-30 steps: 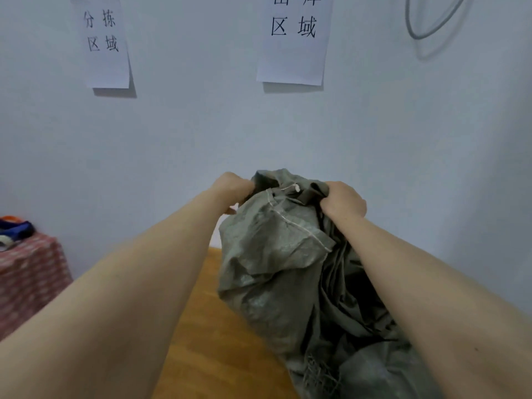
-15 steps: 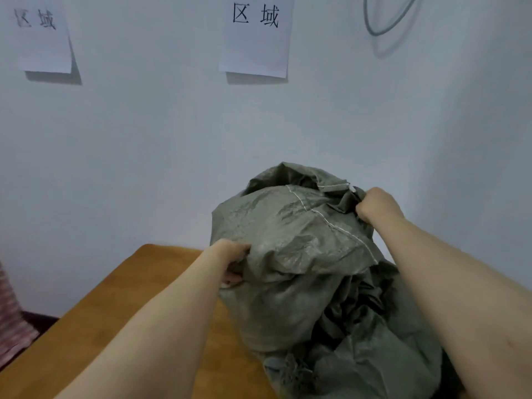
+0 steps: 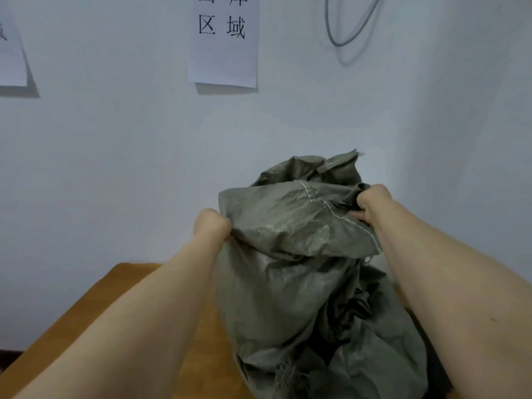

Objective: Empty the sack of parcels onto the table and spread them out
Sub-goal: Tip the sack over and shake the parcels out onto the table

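So I've got the grey-green sack (image 3: 290,272) held up between both fists over the wooden table (image 3: 95,315). My left hand (image 3: 211,223) is clenched on its left edge and my right hand (image 3: 372,201) bunches the stitched seam higher up. Can't see any parcels, just crumpled fabric.

A pale wall (image 3: 115,168) fills the back of the room. A white sheet (image 3: 223,59) hangs on it near the middle, printed with large black Chinese characters, its top cut off by the frame. A second sheet (image 3: 11,61) hangs at the far left, only partly in view, its lower corner curling away and casting a shadow. A grey cable (image 3: 345,38) loops down the wall at the upper right.
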